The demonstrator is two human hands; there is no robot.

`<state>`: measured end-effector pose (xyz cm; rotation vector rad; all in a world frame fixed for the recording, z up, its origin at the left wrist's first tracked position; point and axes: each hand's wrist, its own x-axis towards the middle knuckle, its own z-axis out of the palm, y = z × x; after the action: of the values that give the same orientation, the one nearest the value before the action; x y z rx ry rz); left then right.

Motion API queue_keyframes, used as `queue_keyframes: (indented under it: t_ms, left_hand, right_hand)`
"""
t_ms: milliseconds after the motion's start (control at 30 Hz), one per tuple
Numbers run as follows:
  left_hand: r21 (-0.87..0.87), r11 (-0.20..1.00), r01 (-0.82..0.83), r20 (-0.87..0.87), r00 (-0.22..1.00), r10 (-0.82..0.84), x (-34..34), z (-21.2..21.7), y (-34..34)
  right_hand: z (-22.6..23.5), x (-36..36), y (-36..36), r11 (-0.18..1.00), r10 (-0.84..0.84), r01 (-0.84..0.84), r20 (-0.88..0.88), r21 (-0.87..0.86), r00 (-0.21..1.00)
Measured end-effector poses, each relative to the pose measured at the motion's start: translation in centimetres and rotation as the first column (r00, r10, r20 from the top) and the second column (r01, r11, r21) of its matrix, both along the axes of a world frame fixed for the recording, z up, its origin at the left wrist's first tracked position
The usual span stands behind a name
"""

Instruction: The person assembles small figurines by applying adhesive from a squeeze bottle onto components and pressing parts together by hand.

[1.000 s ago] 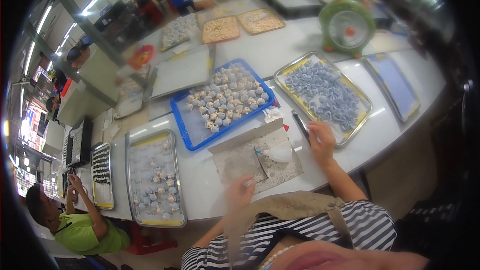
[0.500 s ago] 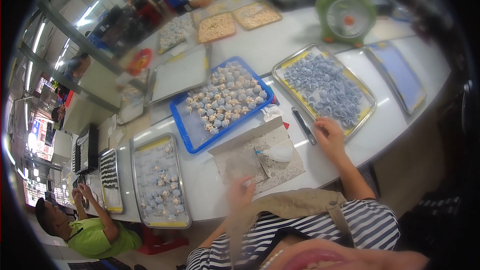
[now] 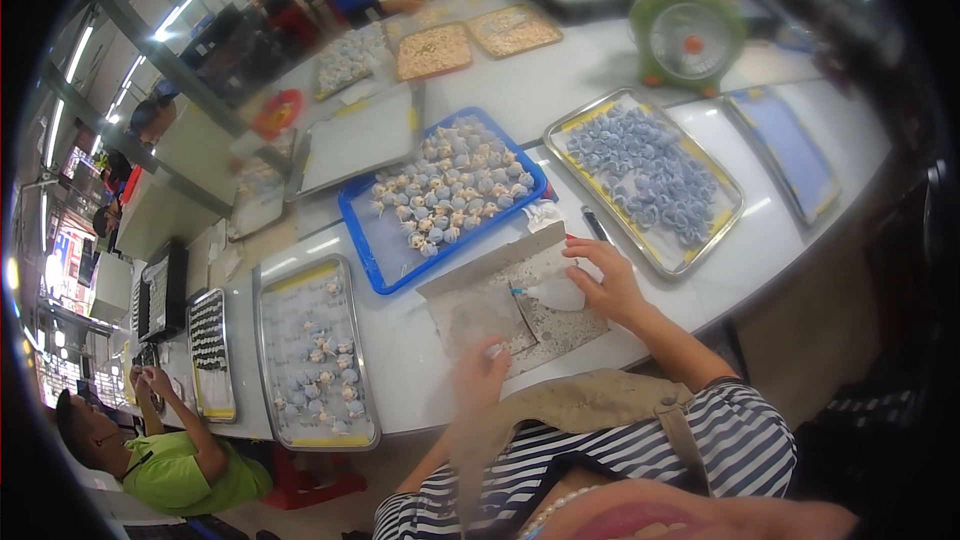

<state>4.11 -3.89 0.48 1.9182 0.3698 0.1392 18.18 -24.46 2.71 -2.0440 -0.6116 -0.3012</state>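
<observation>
My left hand (image 3: 482,376), somewhat blurred, is closed at the near left edge of a stained cardboard sheet (image 3: 465,315). A small pale piece (image 3: 494,350) shows between its thumb and fingertips; its kind is too small to make out. Over the sheet's right side is my right hand (image 3: 608,282), fingers apart and holding nothing. Beneath and beside those fingers, a white squeeze bottle (image 3: 552,294) with a blue tip lies on the cardboard. A thin dark strip (image 3: 526,325) rests left of the bottle.
A blue tray (image 3: 378,275) of small blue-and-cream figures stands beyond the cardboard. To its right are a black pen-like tool (image 3: 595,224) and a metal tray (image 3: 738,202) of blue curled pieces. Another metal tray (image 3: 265,340) sits left. Farther off stand a green fan (image 3: 690,35) and co-workers.
My right hand has moved left, from beside the metal tray of blue pieces to above the squeeze bottle. My left hand stays almost in place with its small piece.
</observation>
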Motion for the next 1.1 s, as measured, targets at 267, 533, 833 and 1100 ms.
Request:
queue_keyframes:
  t_ms: [267, 533, 833, 1100]
  left_hand:
    - [-0.094, 0.995, 0.037, -0.036, 0.999, -0.04, 0.2, 0.0, 0.5]
    - [0.075, 0.997, 0.03, 0.079, 0.996, -0.036, -0.1, -0.9, -0.2]
    - [0.094, 0.996, -0.009, 0.118, 0.993, -0.003, -0.3, -2.0, -0.3]
    - [0.036, 0.999, 0.003, 0.154, 0.988, -0.009, -0.5, -1.4, -0.3]
  right_hand:
    - [-2.5, -0.8, 0.5, 0.995, 0.078, -0.091, -0.242, -0.042, 0.967]
    - [-3.2, -0.6, -0.1, 0.99, 0.12, -0.127, -0.122, -0.059, 0.985]
    - [-3.3, -0.8, 0.0, 0.988, 0.122, -0.134, -0.13, -0.082, 0.984]
    - [-3.7, -1.0, 0.3, 0.991, 0.092, -0.101, -0.102, -0.086, 0.99]
